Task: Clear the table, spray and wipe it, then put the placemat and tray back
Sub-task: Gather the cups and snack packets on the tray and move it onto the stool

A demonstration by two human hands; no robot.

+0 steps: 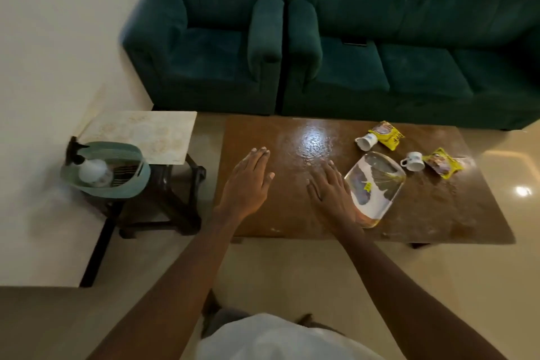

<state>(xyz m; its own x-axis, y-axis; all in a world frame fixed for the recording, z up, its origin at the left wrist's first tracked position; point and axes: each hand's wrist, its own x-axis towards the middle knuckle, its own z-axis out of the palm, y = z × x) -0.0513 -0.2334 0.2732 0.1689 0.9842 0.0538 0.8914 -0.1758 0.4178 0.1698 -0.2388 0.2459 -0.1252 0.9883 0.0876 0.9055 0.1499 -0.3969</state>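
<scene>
1. Both hands hover flat over the worktop (263, 131), fingers straight and spread, holding nothing. The left hand (248, 181) is over bare wood. The right hand (330, 193) is just beside the left edge of the tray (377, 184), perhaps overlapping it.
2. Clearing looks to be the step in hand. The tray lies flat and looks smooth, so I would slip fingers under a long edge and lift it level with both hands.
3. A tipped cup (366, 140) and an upright cup (412, 161) sit beyond the tray, next to the back packet (387, 134) and the right packet (442, 166), both yellow. Loading these onto the tray first would save trips, though the tipped cup may roll.
4. The placemat (146, 134) lies on the stool (195, 169) to the left, off the worktop.
5. The green basket (117, 187) on the stool's near corner holds the spray bottle (93, 171) and something dark and striped that I cannot make out. The tray seems to carry nothing loose.
</scene>
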